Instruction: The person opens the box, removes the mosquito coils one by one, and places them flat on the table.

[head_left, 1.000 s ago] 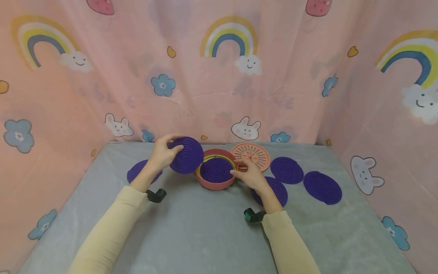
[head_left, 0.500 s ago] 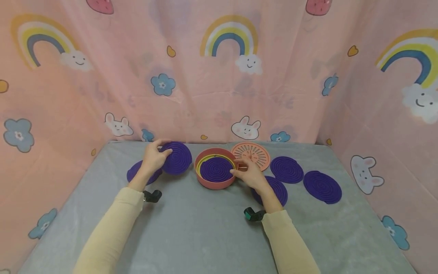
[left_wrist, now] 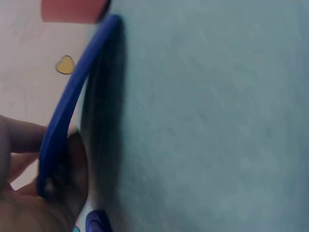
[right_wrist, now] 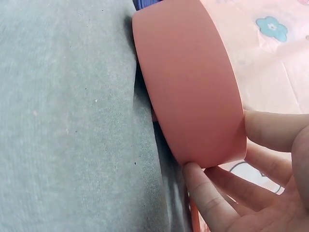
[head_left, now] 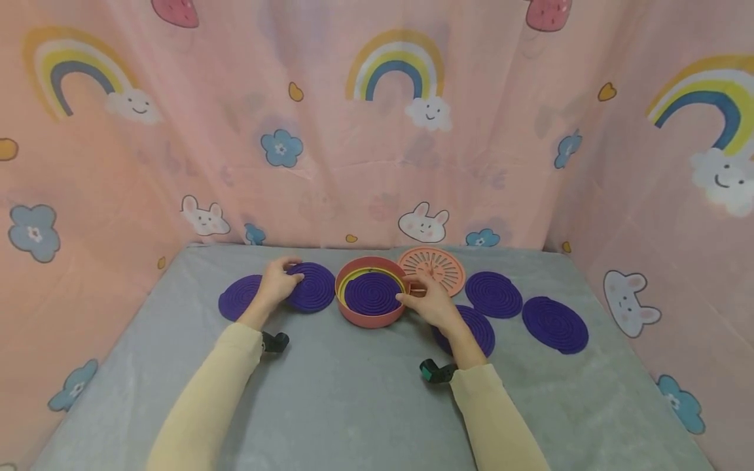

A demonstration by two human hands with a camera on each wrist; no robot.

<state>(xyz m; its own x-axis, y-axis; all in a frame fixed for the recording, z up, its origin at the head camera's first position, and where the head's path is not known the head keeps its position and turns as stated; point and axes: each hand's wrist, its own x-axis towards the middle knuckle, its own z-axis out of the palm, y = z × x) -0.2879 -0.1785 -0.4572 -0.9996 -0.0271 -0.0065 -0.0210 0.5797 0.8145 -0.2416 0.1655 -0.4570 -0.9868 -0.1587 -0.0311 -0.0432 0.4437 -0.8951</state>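
Observation:
A round pink box [head_left: 370, 317] stands mid-table with a purple spiral disc [head_left: 372, 293] lying inside it. My right hand [head_left: 415, 293] grips the box's right wall; in the right wrist view the thumb and fingers [right_wrist: 212, 203] clasp the pink wall [right_wrist: 193, 87]. My left hand [head_left: 281, 280] pinches a second purple disc [head_left: 313, 289] low at the table, just left of the box. The left wrist view shows that disc's edge [left_wrist: 72, 106], tilted, with my fingers [left_wrist: 19, 140] on it. Another purple disc [head_left: 238, 297] lies partly behind my left hand.
A slotted pink lid [head_left: 432, 267] lies behind the box to the right. Three more purple discs lie on the grey cloth [head_left: 353, 392] at the right: [head_left: 493, 293], [head_left: 555, 322] and one under my right wrist [head_left: 480, 330]. Pink patterned curtains wall three sides.
My left hand has carried its purple disc from a raised, tilted position beside the box down and left to the table. The right hand and box have stayed put.

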